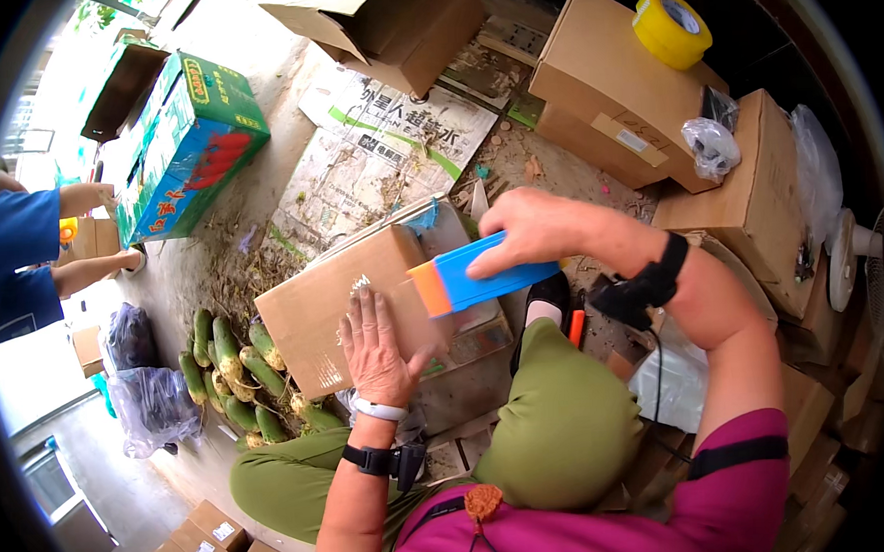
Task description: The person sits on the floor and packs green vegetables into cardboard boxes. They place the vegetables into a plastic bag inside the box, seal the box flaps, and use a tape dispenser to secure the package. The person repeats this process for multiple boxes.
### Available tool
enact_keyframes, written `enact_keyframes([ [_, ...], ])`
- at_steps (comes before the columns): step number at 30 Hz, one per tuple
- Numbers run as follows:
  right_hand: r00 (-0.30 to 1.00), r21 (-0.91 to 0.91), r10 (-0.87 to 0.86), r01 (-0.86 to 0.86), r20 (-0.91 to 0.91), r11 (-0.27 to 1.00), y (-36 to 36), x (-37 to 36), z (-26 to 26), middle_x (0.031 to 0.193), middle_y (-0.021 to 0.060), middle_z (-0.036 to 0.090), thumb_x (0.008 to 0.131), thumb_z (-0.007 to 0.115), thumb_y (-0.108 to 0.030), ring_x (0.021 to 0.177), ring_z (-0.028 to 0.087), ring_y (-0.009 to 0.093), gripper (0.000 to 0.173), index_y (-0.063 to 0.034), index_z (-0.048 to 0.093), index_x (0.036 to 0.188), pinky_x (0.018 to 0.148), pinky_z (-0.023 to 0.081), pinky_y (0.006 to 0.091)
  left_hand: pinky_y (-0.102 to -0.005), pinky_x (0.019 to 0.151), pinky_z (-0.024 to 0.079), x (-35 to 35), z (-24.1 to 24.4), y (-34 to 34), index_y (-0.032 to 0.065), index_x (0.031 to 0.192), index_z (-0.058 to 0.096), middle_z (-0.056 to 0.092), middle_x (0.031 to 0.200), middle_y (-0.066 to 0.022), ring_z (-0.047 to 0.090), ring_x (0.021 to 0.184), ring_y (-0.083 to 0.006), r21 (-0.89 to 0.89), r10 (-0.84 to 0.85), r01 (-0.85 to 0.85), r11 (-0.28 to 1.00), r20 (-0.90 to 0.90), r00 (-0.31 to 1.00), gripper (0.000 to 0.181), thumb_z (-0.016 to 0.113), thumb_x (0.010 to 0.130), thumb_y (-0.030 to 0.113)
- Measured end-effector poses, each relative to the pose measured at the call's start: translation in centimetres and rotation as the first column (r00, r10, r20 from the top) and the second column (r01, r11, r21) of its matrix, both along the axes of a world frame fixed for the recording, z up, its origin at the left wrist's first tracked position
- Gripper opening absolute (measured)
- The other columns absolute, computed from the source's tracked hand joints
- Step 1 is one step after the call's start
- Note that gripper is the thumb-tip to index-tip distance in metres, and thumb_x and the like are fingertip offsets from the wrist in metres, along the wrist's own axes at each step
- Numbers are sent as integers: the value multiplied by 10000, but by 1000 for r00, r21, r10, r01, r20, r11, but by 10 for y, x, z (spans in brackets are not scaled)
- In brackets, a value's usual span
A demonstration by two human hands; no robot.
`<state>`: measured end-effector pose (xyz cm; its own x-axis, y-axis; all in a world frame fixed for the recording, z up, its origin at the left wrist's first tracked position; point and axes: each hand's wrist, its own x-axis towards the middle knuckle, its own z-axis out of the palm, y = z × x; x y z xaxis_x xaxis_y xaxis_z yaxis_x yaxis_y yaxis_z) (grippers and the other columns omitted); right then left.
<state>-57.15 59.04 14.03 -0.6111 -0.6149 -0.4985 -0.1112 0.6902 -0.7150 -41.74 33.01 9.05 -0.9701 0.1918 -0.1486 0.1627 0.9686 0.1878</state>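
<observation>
A closed brown cardboard box (307,319) lies in front of me, tilted in view, with shiny clear tape on its top. My left hand (378,349) rests flat on that top, thumb spread, holding nothing. In my right hand (532,224) is a blue plastic tape dispenser (479,274) with an orange end, gripped from above. Its orange end is at the right part of the box top; whether it touches the cardboard I cannot tell. Beneath the box is a low support with a worn surface, mostly hidden.
Several green radishes (227,352) are heaped left of the box. Flattened printed cardboard (377,153) covers the floor beyond. An open carton (432,40) stands at the back. A yellow tape roll (653,34) sits on a carton (611,83). Another person's hands (91,199) are by a green printed box (185,154).
</observation>
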Motion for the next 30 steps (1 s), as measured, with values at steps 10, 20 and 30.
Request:
enact_keyframes([
  [10, 996, 99, -88, 88, -7, 991, 76, 5, -80, 749, 160, 643, 663, 686, -507, 716, 621, 274, 516, -23, 683, 840, 646, 473, 379, -495, 1118, 114, 2, -7, -1, -13, 1423, 237, 207, 1492, -200, 172, 1384, -371, -95, -7, 6, 995, -8, 1000, 1015, 490, 742, 695],
  [20, 996, 187, -71, 79, -51, 979, -16, 3, -110, 809, 164, 664, 610, 645, -518, 812, 639, 322, 497, -67, 699, 809, 743, 500, 407, -513, 1115, 102, 0, -7, 1, 3, 1420, 264, 227, 1490, -184, 159, 1388, -374, -120, -58, 58, 991, 9, 998, 960, 476, 766, 673],
  [30, 995, 262, -44, 67, -95, 963, -32, 2, -95, 821, 176, 668, 610, 678, -537, 820, 645, 336, 526, -56, 706, 821, 757, 504, 414, -588, 1079, 189, -47, 10, 48, 29, 1061, 618, 535, 1178, -110, 253, 1354, -329, -142, -339, 349, 926, 88, 937, 421, 626, 760, 323],
])
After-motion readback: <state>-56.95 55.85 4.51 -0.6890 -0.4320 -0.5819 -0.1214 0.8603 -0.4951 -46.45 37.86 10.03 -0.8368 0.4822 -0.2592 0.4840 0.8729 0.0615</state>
